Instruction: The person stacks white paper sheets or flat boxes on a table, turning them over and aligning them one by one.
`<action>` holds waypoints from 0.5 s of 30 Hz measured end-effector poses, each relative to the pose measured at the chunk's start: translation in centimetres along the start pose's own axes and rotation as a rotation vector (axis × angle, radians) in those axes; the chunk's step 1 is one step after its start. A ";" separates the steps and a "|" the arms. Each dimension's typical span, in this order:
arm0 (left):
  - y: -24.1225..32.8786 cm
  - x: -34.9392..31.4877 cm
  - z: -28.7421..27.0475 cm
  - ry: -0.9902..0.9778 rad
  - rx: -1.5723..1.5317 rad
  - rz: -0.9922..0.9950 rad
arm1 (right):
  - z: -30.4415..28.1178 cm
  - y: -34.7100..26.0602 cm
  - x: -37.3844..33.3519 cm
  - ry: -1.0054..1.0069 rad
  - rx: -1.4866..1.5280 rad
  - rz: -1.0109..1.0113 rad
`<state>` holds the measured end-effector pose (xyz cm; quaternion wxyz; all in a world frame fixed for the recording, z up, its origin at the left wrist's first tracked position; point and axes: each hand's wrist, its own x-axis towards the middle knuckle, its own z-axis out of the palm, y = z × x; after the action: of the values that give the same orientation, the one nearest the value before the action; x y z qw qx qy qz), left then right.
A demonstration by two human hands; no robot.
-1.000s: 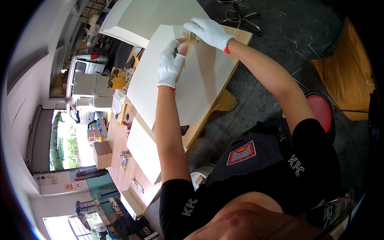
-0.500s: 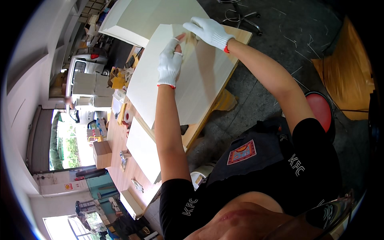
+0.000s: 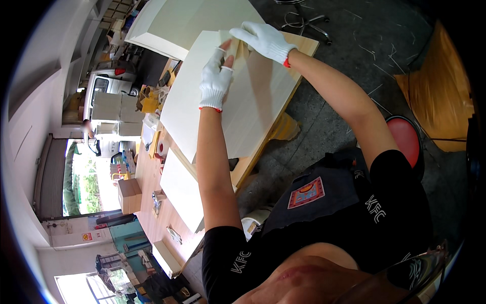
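Observation:
A large pale sheet [image 3: 202, 96] lies across the near part of the wooden worktable, with a fold or raised flap at its far end. My left hand [image 3: 216, 78], in a white knitted glove with bare thumb and forefinger tips, rests over this far end, those two fingers stretched and apart. Just to its right, my right hand [image 3: 263, 43], also gloved, reaches over the sheet's far right edge with its fingers extended leftward. Between both hands shows a narrow yellowish piece [image 3: 238, 48]; whether it is loose or part of the sheet I cannot tell.
Beyond the sheet stands a big cream panel [image 3: 197, 25]. Further white sheets [image 3: 179, 190], cardboard boxes [image 3: 130, 196] and small tools lie along the table [image 3: 147, 218] at left. A red-topped stool [image 3: 405, 141] and a brown sheet [image 3: 438, 96] are at right.
My left hand's thumb and forefinger have shifted slightly to the right, nearer the yellowish piece, which shows more. My right hand has moved slightly left.

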<state>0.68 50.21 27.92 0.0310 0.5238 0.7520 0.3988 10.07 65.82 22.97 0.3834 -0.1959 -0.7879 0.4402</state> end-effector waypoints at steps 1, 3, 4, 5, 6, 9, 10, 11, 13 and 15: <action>-0.1 0.0 0.0 0.021 -0.004 0.011 | 0.0 0.0 0.1 0.002 -0.027 -0.003; -0.6 0.1 0.1 0.024 0.006 0.012 | 0.1 0.2 0.2 0.024 -0.055 -0.016; -0.7 0.2 0.0 0.007 0.022 0.003 | 0.3 0.3 0.3 0.046 -0.056 -0.028; -0.9 0.3 -0.3 -0.048 0.057 -0.027 | 0.4 0.5 0.4 0.069 -0.058 -0.040; -0.9 0.4 -0.5 -0.103 0.092 -0.056 | 0.5 0.7 0.5 0.076 -0.048 -0.047; -0.1 0.6 -0.3 -0.157 0.248 -0.135 | 0.6 0.9 0.4 0.085 -0.024 -0.045; -0.5 0.6 -0.4 -0.137 0.223 -0.087 | 0.6 0.6 0.3 0.080 -0.017 -0.036; -1.1 0.6 -0.4 -0.117 0.199 -0.038 | 0.6 0.4 0.3 0.074 -0.011 -0.027; -0.8 0.6 -0.4 -0.124 0.188 -0.050 | 0.5 0.3 0.3 0.081 -0.016 -0.029; 0.8 0.6 -0.5 -0.177 0.216 -0.174 | 0.3 0.5 0.2 0.072 -0.021 -0.024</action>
<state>0.80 50.50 28.96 0.0752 0.4901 0.8273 0.2640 9.67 66.10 22.53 0.4149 -0.2063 -0.7804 0.4199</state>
